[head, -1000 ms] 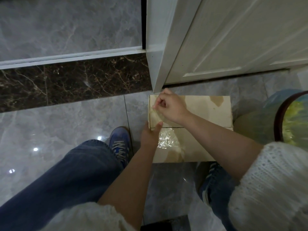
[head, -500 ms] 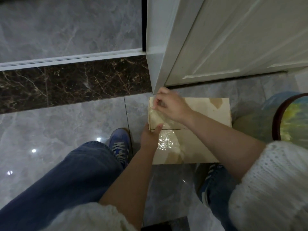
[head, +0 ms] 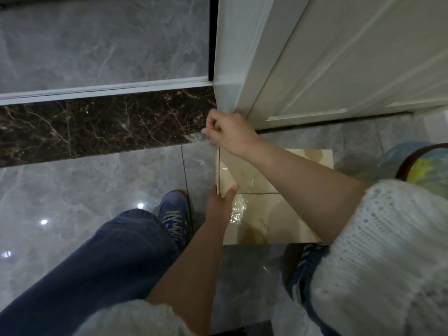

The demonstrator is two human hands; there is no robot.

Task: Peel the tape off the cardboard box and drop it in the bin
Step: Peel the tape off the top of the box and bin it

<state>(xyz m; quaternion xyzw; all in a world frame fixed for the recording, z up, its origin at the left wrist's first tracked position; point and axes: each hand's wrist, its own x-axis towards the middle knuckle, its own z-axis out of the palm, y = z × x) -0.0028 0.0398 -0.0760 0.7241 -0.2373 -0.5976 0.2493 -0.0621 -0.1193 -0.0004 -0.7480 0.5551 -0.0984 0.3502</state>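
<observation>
A strip of clear glossy tape (head: 206, 139) is stretching up off the far left corner of the flat tan cardboard box (head: 274, 214) lying on the grey marble floor (head: 97, 180). The right hand (head: 230, 132) is pinching its free end between curled fingers, while the left hand (head: 219, 206) is pressing the box's left edge with thumb laid on top. The bag-lined round bin (head: 417, 163) is sitting just right of the box.

The right hand (head: 228, 130) is raised at the far end of a bare forearm that reaches in from the near right, a white knitted sleeve pushed up toward the elbow; its fingers are curled into a loose fist, with thumb and forefinger pinching a strip of clear, shiny tape (head: 197, 137) (the pinch itself is small and hard to make out). The left hand (head: 219, 202) lies lower and nearer, its bare forearm coming up from the near middle, the thumb stretched out to the right and pressing flat.
</observation>
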